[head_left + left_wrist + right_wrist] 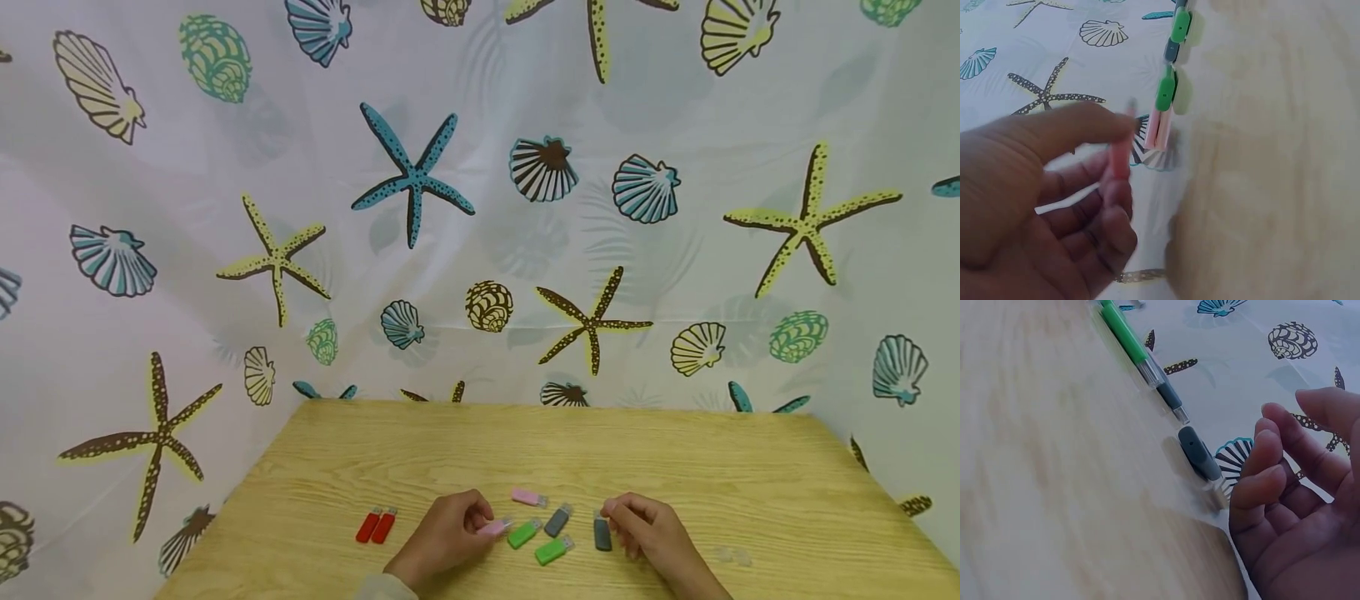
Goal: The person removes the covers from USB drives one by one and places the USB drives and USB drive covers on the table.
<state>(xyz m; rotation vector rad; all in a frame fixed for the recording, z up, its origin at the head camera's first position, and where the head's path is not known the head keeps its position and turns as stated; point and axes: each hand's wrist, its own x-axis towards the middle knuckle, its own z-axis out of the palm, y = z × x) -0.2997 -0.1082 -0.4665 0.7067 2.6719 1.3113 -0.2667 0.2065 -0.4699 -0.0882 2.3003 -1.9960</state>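
My left hand [447, 535] pinches a pink USB stick [492, 527] between thumb and fingers; the left wrist view shows this pink stick [1120, 156] too. My right hand [651, 529] is beside a dark grey USB stick [602, 533], close to its metal plug. In the right wrist view the fingers [1260, 490] are loosely bent with nothing between them, and the dark grey stick [1199, 453] lies apart from them. Between the hands lie another pink USB stick [528, 497], a second dark grey one [557, 521] and two green ones, one nearer [553, 550], one farther [523, 533].
Two red USB sticks [376, 526] lie side by side left of my left hand. Two small clear pieces [732, 556] are on the wooden table [525, 437] right of my right hand. A white cloth [465, 358] printed with shells and starfish surrounds the table's back and sides.
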